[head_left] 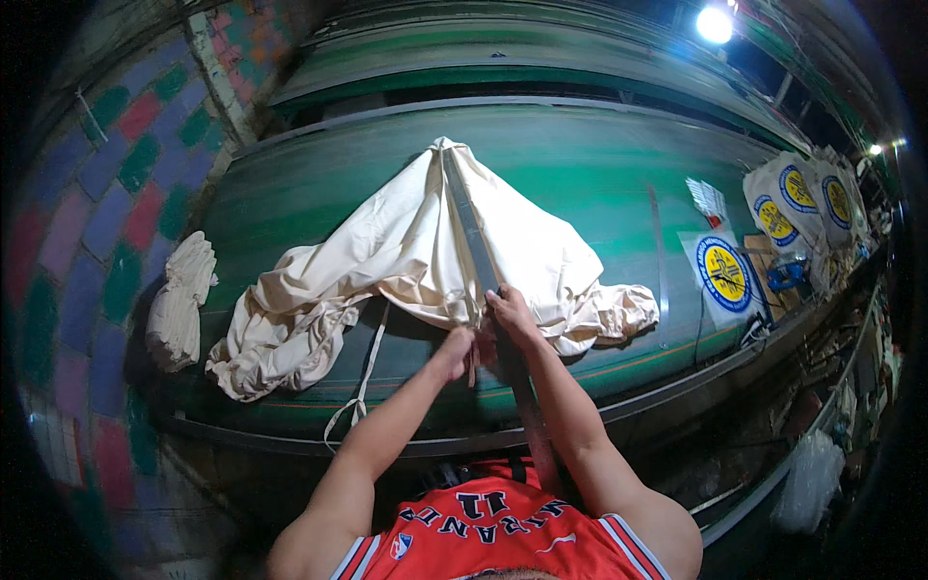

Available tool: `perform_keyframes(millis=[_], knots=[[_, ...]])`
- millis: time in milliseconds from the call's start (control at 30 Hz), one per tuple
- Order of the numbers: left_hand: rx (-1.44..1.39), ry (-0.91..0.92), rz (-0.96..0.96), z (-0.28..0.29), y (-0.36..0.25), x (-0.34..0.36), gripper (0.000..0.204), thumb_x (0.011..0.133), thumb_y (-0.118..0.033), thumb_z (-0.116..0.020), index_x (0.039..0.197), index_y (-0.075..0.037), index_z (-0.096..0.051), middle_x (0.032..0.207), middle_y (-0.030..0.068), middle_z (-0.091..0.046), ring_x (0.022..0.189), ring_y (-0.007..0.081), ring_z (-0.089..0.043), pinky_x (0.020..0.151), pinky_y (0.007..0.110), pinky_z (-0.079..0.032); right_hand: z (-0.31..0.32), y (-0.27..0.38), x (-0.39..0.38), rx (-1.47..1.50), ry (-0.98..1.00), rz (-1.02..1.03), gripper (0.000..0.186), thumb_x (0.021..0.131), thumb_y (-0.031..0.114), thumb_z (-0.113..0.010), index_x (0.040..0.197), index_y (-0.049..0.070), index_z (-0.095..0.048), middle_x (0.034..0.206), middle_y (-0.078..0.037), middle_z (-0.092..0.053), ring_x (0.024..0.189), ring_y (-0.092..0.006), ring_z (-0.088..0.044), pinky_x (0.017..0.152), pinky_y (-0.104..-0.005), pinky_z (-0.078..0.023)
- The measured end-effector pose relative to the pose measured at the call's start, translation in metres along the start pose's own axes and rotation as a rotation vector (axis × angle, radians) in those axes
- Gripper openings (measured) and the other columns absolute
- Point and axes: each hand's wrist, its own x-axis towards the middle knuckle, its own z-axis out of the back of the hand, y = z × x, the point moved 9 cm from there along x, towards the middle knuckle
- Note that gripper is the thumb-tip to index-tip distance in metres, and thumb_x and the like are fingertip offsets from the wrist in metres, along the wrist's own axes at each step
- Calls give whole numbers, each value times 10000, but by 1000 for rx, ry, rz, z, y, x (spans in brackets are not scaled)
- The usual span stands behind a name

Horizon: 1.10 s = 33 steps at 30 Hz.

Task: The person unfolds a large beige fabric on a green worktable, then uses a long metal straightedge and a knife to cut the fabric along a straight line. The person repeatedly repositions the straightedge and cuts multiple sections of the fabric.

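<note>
A cream cloth garment (396, 242) with gathered ends is spread over the green table in front of me, its peak pointing to the far side. Along its middle runs a long flat dark bar (470, 224), which continues down past the near edge toward my waist. My right hand (510, 314) is closed round the bar at the garment's near edge. Just left of it, my left hand (454, 353) is closed beside the bar; its fingertips are blurred, and what they hold is unclear. A thin cloth tie (373, 358) hangs from the garment over the table's near edge.
The long green table (599, 145) fills the middle. Folded cream cloth (181, 300) lies at its left end. To the right are a sheet with a round blue-and-yellow emblem (723, 275) and similarly printed cloths (795, 193). More long tables (464, 56) stand behind. Clear plastic (814, 483) hangs lower right.
</note>
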Motion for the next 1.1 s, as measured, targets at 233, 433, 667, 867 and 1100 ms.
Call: perform_keyframes(millis=[233, 433, 667, 867, 1100], knots=[[-284, 233, 152, -45, 60, -57, 333, 1030, -388, -466, 966, -96, -613, 800, 53, -678, 751, 213, -669, 723, 396, -551, -19, 18, 86, 222, 92, -130, 198, 1021, 194, -516, 924, 21, -513, 710, -81, -598, 527, -169, -567, 475, -334, -483], [104, -95, -203, -45, 15, -60, 56, 998, -115, -519, 969, -93, -562, 867, -24, -540, 788, 111, -548, 729, 307, -471, -34, 10, 128, 338, 104, -153, 254, 1029, 238, -506, 1004, -13, -533, 794, -114, -626, 583, -202, -598, 516, -347, -505], [267, -370, -295, -13, -11, -25, 68, 948, -53, -520, 923, -90, -572, 837, -28, -536, 759, 95, -497, 671, 293, -418, 0, -19, 54, -18, 303, -96, 506, 1014, 368, -528, 1322, -32, -501, 934, -74, -636, 760, -165, -578, 668, -313, -486], [689, -600, -324, 42, -67, 28, 80, 932, -74, -519, 878, -42, -568, 756, 0, -532, 714, 125, -497, 640, 347, -427, -5, -52, -88, 212, 400, -307, 517, 987, 276, -608, 1383, 5, -418, 1085, -154, -627, 797, -213, -663, 693, -337, -555], [645, -321, -249, 37, -75, 31, 275, 920, -195, -639, 1132, -28, -589, 923, 83, -633, 813, 215, -615, 709, 396, -488, -33, -31, -104, 614, 431, -500, 343, 1031, 148, -479, 1336, 37, -369, 1033, -116, -584, 792, -238, -641, 752, -382, -579]])
